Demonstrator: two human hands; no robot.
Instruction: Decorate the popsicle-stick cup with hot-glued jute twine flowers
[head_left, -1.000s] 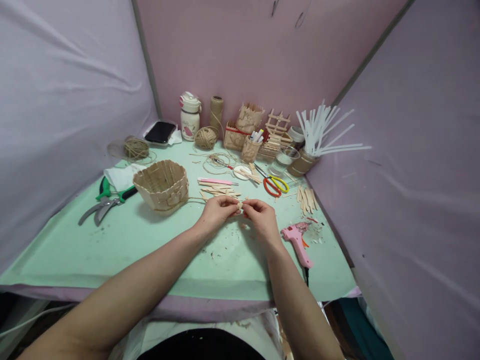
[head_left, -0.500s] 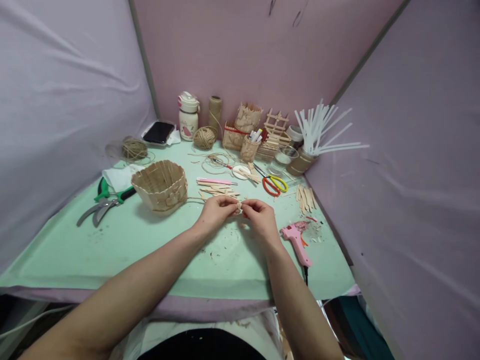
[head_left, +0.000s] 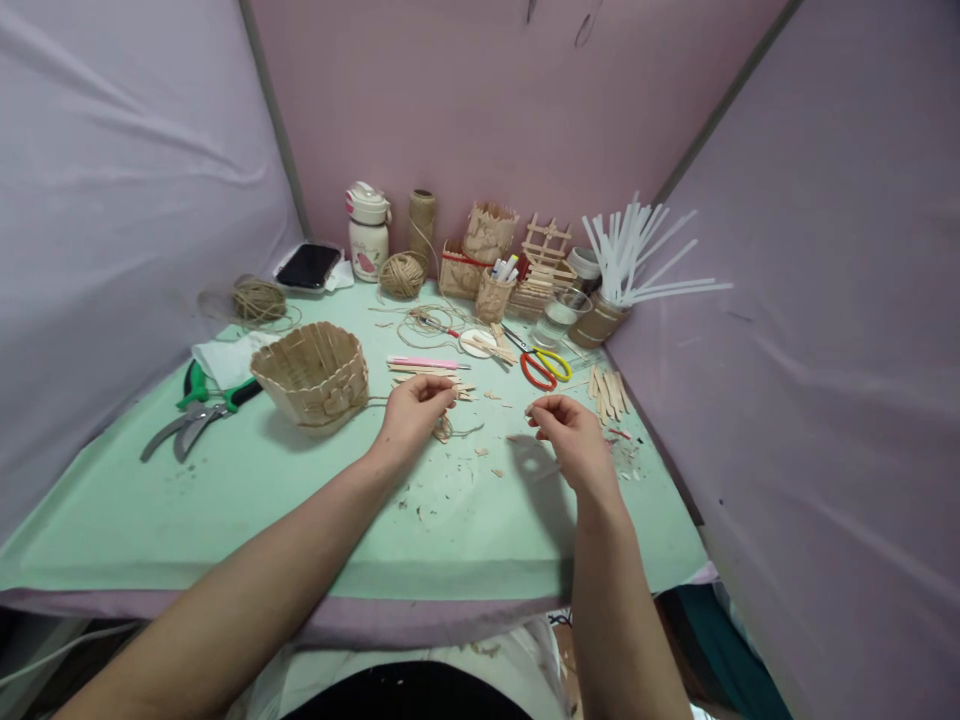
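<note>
My left hand [head_left: 414,415] is closed in a pinch over the middle of the table. Jute twine [head_left: 444,430] shows below its fingers as a small loop with a loose tail. To the left stands a basket of flat wooden sticks [head_left: 311,380], its rim scalloped; a strand runs from its side to my left hand. My right hand [head_left: 571,440] is raised off to the right, thumb and fingers pinched together. A tiny pale bit may be at its fingertips, too small to name. Thin wooden sticks [head_left: 405,368] and a pink pen-like tool [head_left: 424,362] lie behind my left hand.
Pruning shears [head_left: 199,415] lie left, scissors [head_left: 541,365] behind my right hand. Along the back stand a bottle [head_left: 368,235], a twine ball [head_left: 402,275], stick-made holders [head_left: 489,235], a water glass [head_left: 559,315] and a jar of white glue sticks [head_left: 602,320]. Loose sticks [head_left: 609,393] lie right.
My hands have parted: the right moved right, away from the left, and now covers where the pink glue gun lay. The twine loop below my left hand has come into sight.
</note>
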